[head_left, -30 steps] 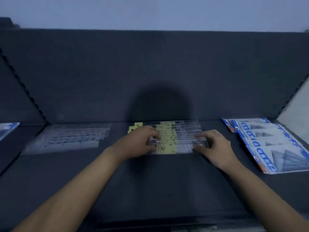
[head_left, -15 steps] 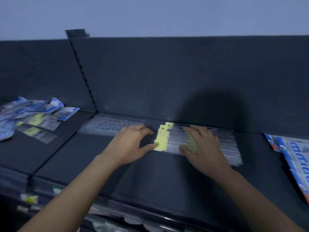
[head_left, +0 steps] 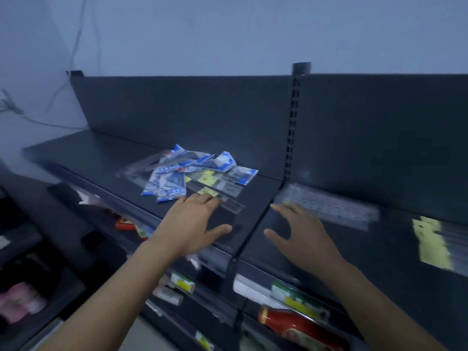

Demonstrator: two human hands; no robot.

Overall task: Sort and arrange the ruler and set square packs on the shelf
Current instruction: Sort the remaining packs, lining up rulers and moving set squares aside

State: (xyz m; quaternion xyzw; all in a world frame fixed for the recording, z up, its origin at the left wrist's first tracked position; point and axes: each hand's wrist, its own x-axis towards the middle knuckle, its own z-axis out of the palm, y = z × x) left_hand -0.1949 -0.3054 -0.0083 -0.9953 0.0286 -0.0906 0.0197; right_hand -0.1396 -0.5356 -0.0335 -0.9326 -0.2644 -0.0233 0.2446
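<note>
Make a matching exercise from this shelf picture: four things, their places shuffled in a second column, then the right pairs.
1. jumbled heap of blue-and-white set square packs
2. flat row of clear plastic ruler packs
3. stack of yellow-carded clear packs
4. red bottle

A. one level down, below the right hand
B. left shelf section, beyond the left hand
C. far right edge
D. just right of the slotted upright

Pairs: 1-B, 2-D, 3-C, 4-A

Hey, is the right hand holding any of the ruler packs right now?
No, the right hand is spread open with straight fingers and grips nothing, while the clear ruler packs lie flat on the shelf.
</note>
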